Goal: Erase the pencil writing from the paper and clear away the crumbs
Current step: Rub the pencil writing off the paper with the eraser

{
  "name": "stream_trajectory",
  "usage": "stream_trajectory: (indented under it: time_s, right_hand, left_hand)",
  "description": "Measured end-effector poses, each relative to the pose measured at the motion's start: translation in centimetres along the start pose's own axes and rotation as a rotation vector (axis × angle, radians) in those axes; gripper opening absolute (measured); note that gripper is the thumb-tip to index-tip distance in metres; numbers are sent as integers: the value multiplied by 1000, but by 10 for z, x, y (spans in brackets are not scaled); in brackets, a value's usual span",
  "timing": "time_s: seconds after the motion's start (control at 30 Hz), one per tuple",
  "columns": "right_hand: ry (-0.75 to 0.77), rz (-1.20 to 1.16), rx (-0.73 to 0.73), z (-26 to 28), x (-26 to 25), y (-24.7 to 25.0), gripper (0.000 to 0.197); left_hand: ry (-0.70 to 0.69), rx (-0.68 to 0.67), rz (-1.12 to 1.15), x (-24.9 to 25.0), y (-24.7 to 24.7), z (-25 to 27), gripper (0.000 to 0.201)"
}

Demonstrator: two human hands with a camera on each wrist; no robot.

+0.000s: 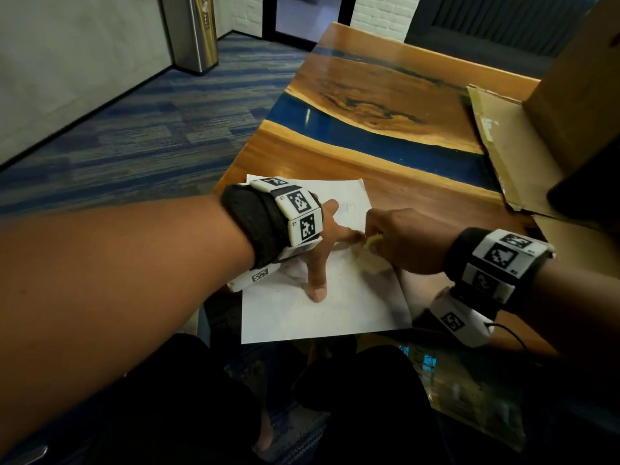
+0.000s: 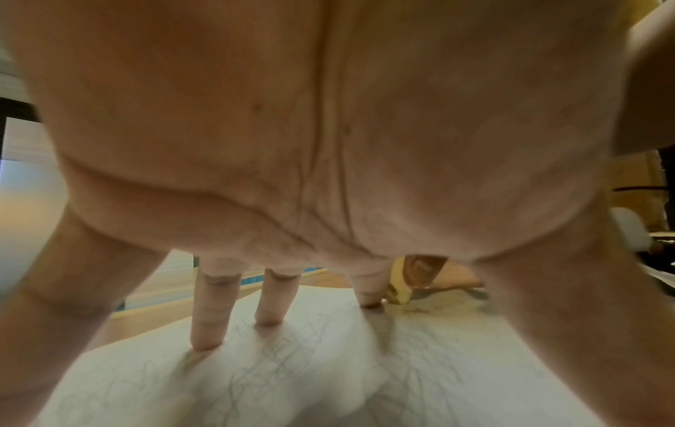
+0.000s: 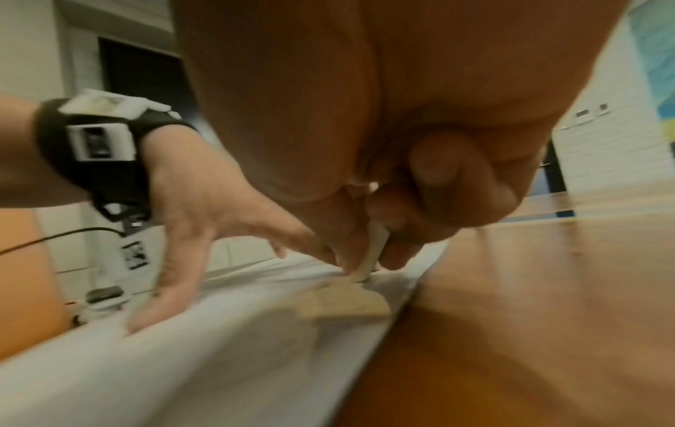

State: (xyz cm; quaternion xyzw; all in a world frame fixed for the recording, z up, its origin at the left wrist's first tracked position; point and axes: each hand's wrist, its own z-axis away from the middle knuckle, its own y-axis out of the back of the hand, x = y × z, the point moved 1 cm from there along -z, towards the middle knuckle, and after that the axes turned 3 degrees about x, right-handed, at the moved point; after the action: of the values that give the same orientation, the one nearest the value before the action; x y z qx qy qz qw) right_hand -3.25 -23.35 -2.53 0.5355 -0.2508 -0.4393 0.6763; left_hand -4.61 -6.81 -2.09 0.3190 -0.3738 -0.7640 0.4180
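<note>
Sheet of white paper (image 1: 339,313): lies flat on the near end of the wooden surface (image 1: 419,193), its near edge at the surface's near edge. Faint pencil writing (image 2: 277,361) shows across the part under the left palm in the left wrist view; a further faint mark (image 1: 347,207) sits near the far right corner in the head view.

Left hand (image 1: 322,239): spread wide on the paper, fingers straight, fingertips (image 2: 206,343) and thumb pressing down on the sheet. It holds nothing. A black wrist strap with white coded marker blocks sits behind it.

Right hand (image 1: 402,239): fingers curled, pinching a pale yellowish eraser (image 3: 370,260) between thumb and fingertips. The eraser's lower end touches the paper just beside the left index fingertip, near the sheet's right edge. The same kind of strap with marker blocks is on this wrist, with a thin black cable running off it.

Crumbs: none can be made out; the wrist views are blurred around the eraser.

Surface: glossy brown wood with a blue resin band (image 1: 369,135) running across it, well beyond the paper.

Cardboard box (image 1: 577,82): stands at the right side of the surface, one flap (image 1: 500,142) lying open toward the paper, well apart from it.

Floor: blue striped carpet (image 1: 134,129) left of the surface.
</note>
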Motion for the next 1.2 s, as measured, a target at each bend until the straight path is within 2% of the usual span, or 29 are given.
stream_trajectory:
  time_s: [0.13, 0.27, 0.47, 0.63, 0.67, 0.77, 0.8, 0.93, 0.97, 1.07, 1.1, 1.2]
  right_hand:
    - [164, -19, -136, 9, -11, -6, 8]
    - [7, 16, -85, -1, 5, 2, 7]
    - [-98, 0, -11, 1, 5, 1, 10]
    - [136, -66, -210, 17, -22, -9, 13]
    - [111, -63, -195, 14, -19, -7, 12]
    - [-95, -21, 0, 4, -4, 4, 9]
    - [-101, -14, 18, 4, -3, 3, 8]
    - [167, -21, -183, 15, -20, -9, 14]
    - [150, -19, -180, 13, -19, -8, 14]
    - [-38, 35, 13, 1, -5, 2, 14]
    - [-52, 31, 41, 1, -4, 2, 14]
    - [111, -21, -103, 8, -17, -7, 14]
  left_hand:
    - [-2, -18, 30, 1, -1, 0, 127]
    - [10, 5, 16, -2, -6, -2, 134]
    - [16, 39, 39, -6, -16, -2, 133]
    - [0, 30, 46, -7, -13, -1, 132]
    - [-1, 31, 41, -7, -13, 0, 132]
    - [7, 31, 23, -6, -16, -3, 133]
    - [7, 30, 22, -6, -16, -3, 134]
    - [-14, 31, 66, -9, -16, -4, 131]
    - [-18, 37, 60, -9, -15, -4, 131]
    - [-6, 40, 26, -8, -17, -6, 132]
    - [-5, 39, 22, -7, -17, -6, 132]
    - [-9, 20, 50, -9, -16, -3, 130]
